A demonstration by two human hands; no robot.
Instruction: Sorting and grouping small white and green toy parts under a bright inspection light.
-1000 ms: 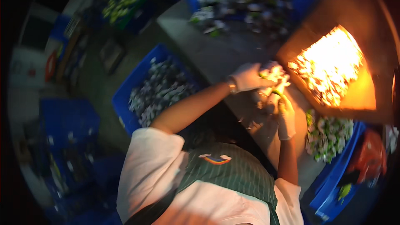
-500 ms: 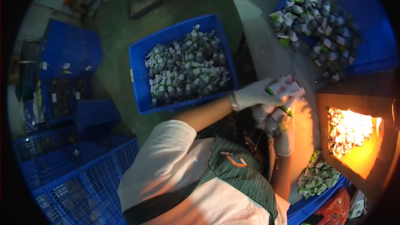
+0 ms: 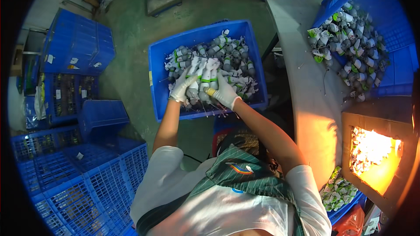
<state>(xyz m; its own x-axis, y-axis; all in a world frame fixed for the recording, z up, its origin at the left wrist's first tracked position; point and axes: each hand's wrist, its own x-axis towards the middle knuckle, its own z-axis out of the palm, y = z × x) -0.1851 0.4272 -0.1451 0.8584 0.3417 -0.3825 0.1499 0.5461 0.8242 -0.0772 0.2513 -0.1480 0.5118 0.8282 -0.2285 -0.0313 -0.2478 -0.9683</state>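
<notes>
Both my hands, in whitish gloves, hold a bunch of small grey bulb-shaped pieces [image 3: 202,83] with white wrapping, green bands and thin stems. My left hand [image 3: 179,89] grips the bunch's left side, and my right hand [image 3: 226,93], with yellow over the thumb, presses its right side. White twisted ends point away from me; the grey rounded ends face me. The bunch is over the near part of a blue plastic crate [image 3: 154,100] filled with similar pieces. Whether it touches those beneath is hidden.
At right, a pale worktable [image 3: 302,61] carries a heap of similar pieces [image 3: 350,48] spilling from a blue bin. Nearer stands a cardboard box [image 3: 372,120], brightly lit inside. Wrapped green-and-white pieces [image 3: 339,192] lie below it. Blue slatted crates [image 3: 100,179] stack at left.
Both hands have moved left with the bunch, from above the worktable to over the blue crate. My body and view have shifted, and my arms now reach forward.
</notes>
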